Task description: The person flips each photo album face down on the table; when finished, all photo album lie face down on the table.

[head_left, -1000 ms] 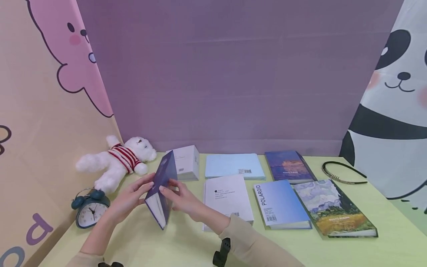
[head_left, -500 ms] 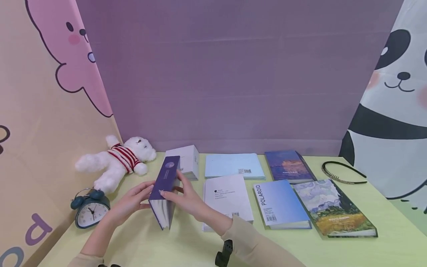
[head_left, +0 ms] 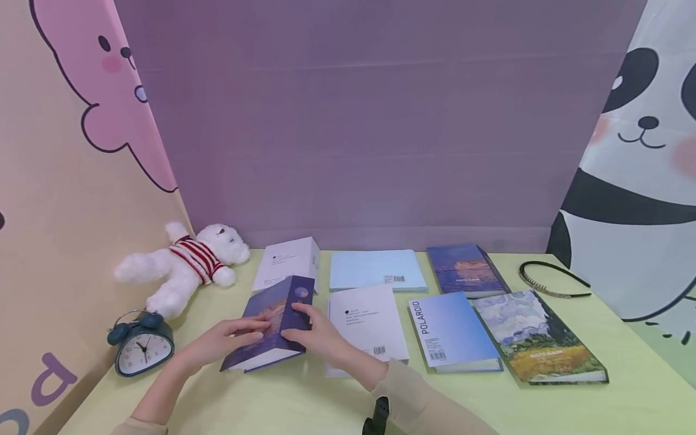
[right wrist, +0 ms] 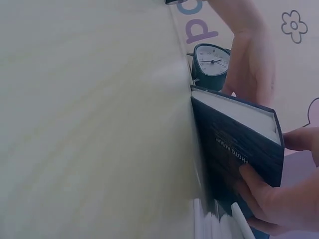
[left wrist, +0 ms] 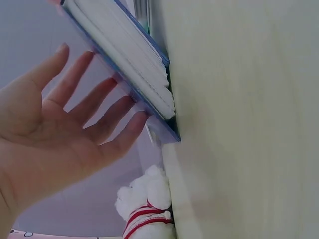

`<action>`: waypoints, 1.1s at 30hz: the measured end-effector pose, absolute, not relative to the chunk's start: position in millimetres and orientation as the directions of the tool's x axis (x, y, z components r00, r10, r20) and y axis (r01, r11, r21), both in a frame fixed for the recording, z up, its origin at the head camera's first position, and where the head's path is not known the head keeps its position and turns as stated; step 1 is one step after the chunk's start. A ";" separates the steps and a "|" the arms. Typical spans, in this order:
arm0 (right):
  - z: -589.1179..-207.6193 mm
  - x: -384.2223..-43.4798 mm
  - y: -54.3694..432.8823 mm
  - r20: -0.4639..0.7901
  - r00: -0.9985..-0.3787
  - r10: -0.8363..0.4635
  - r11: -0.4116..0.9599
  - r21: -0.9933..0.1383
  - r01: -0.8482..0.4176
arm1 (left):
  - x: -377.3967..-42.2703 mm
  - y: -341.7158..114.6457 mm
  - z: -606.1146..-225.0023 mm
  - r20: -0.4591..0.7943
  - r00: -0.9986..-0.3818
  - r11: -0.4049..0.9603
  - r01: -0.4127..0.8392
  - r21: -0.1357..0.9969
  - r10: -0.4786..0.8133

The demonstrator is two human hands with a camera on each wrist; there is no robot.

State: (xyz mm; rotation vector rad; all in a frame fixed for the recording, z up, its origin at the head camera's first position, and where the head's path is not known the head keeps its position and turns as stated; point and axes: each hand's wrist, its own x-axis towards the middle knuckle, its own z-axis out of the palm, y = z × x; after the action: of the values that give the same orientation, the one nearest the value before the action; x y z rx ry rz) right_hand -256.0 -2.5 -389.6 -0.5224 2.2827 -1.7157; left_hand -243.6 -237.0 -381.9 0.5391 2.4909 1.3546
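Note:
A thick dark blue photo album (head_left: 276, 308) with a sunset picture on its cover leans to the left, its spine raised on the right. My right hand (head_left: 321, 339) grips it at the spine, the thumb on one side and the fingers underneath on the other cover, as the right wrist view shows on the photo album (right wrist: 219, 134). The extended fingers of my left hand (head_left: 222, 342) rest against the upper cover. In the left wrist view those fingertips touch the album (left wrist: 119, 55), whose lower edge meets the table.
Behind the album lies a white book (head_left: 288, 266). To the right are another white book (head_left: 367, 326), a light blue one (head_left: 375, 269), a POLAROID album (head_left: 457, 332), two picture-covered albums (head_left: 544, 344) and a headband (head_left: 554, 281). A plush bear (head_left: 201, 260) and alarm clock (head_left: 142, 347) are left.
The album has turned from standing with its spine up to leaning left, its sunset cover now facing up. Both hands have turned with it, and the head view has shifted slightly.

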 end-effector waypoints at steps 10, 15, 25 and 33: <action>-394.5 -259.3 5.6 0.015 -0.899 -0.438 0.353 -0.917 -0.188 | -244.4 -237.5 -384.7 -0.055 -0.947 0.561 0.140 0.816 0.317; -394.2 -260.0 7.7 0.049 -0.880 -0.473 0.396 -0.880 -0.262 | -241.9 -235.9 -383.5 -0.048 -0.981 0.606 0.076 0.792 0.185; -394.5 -259.6 13.2 -0.048 -0.851 -0.524 0.592 -0.738 -0.323 | -243.2 -237.0 -382.3 -0.088 -0.981 0.640 0.043 0.767 0.171; -392.5 -256.6 14.9 -0.125 -0.822 -0.555 0.682 -0.635 -0.364 | -241.0 -235.7 -379.1 -0.096 -0.980 0.667 0.045 0.743 0.172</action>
State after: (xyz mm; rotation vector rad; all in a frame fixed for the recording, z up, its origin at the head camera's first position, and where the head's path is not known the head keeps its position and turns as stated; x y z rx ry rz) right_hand -256.6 14.9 -392.5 -0.7277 2.5881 -0.8804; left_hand -241.0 -235.7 -379.1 0.1781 2.7225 1.2073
